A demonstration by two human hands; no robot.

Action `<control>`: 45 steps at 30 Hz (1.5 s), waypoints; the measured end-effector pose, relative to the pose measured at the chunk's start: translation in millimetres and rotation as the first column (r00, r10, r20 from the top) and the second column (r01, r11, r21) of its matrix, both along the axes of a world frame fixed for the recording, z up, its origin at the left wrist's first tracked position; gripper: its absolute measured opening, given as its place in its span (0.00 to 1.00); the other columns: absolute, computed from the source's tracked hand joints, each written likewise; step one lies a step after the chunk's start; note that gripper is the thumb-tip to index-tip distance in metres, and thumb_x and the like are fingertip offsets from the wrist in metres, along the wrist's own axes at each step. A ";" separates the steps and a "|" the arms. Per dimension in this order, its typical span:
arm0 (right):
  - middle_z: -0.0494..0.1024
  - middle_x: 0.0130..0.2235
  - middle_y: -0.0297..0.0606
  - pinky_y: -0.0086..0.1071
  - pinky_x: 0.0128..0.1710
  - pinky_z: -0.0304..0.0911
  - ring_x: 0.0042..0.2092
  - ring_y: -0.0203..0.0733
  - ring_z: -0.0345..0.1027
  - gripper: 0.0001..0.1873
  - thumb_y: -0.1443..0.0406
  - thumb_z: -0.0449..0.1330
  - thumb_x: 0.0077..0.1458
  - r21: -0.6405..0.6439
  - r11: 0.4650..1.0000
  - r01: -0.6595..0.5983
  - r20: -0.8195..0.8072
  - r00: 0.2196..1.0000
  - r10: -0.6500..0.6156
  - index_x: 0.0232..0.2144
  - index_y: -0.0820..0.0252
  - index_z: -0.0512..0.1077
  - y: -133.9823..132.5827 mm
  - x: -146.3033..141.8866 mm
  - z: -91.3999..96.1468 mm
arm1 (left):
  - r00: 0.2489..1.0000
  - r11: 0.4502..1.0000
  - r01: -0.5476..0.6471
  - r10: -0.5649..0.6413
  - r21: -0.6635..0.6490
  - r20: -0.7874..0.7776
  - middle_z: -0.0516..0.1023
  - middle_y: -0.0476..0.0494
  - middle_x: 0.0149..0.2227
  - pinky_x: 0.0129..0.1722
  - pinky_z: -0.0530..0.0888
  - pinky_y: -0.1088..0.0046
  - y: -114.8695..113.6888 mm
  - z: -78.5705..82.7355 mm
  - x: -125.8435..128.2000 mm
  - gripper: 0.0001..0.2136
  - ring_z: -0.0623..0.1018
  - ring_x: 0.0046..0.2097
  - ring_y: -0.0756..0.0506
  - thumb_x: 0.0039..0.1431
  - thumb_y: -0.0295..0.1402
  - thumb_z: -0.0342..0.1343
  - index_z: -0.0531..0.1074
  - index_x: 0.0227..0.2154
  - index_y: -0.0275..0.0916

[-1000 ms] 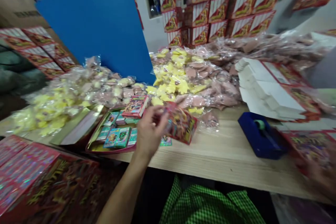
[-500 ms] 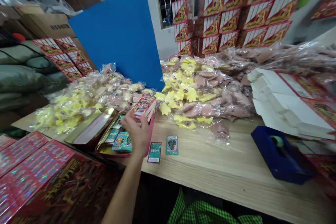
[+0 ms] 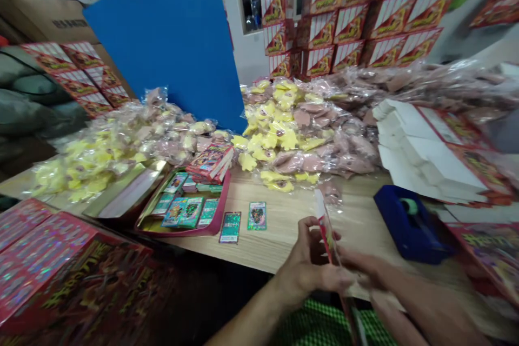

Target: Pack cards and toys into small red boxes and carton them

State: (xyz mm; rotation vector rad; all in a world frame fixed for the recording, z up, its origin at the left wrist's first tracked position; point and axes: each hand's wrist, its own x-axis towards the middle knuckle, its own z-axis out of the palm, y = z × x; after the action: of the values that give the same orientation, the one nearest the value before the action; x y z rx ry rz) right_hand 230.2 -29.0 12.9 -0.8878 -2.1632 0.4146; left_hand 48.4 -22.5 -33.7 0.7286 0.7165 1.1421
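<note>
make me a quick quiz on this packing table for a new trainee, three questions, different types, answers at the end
1. Short answer: what is the left hand gripping?
2. True or false: in the picture, the blue tape dispenser sits to the right of the open tin.
3. Count: how many loose cards lie on the table just outside the tin, on its right side in the picture?

Key:
1. A thin piece of red printed packaging, seen nearly edge-on.
2. True.
3. Two.
</note>
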 end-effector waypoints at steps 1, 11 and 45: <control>0.74 0.59 0.40 0.44 0.53 0.75 0.60 0.54 0.69 0.21 0.60 0.55 0.70 -0.046 0.999 -0.011 0.024 1.000 0.012 0.63 0.43 0.68 6.5 -1.9 3.5 | 0.998 0.997 0.064 -0.064 0.036 -0.003 0.70 0.37 0.55 0.52 0.71 0.54 -2.9 -1.8 -5.8 0.47 0.74 0.54 0.35 0.29 0.43 0.80 0.63 0.55 0.43; 0.71 0.59 0.43 0.51 0.61 0.63 0.61 0.52 0.65 0.18 0.53 0.58 0.67 -0.597 0.761 -0.252 -0.396 0.918 -0.007 0.55 0.51 0.71 49.1 -5.2 -10.8 | 0.995 0.997 -0.063 0.060 -0.037 -0.076 0.83 0.36 0.47 0.47 0.79 0.57 -2.7 7.4 -31.4 0.33 0.83 0.43 0.37 0.45 0.36 0.74 0.69 0.55 0.38; 0.72 0.36 0.36 0.33 0.34 0.60 0.35 0.40 0.65 0.08 0.59 0.55 0.67 -0.653 0.717 -0.243 -0.241 0.965 0.108 0.40 0.58 0.68 24.7 3.8 -32.5 | 0.897 0.963 -0.263 0.219 -0.065 -0.384 0.84 0.41 0.40 0.42 0.76 0.71 -55.2 -16.2 -42.3 0.17 0.81 0.40 0.44 0.56 0.43 0.68 0.80 0.44 0.39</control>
State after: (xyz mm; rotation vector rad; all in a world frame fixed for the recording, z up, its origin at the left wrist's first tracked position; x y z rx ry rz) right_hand 234.1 -4.3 -19.6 -0.9654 -1.9236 1.4049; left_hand 6.1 -77.7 -49.9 0.7840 1.2154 1.1859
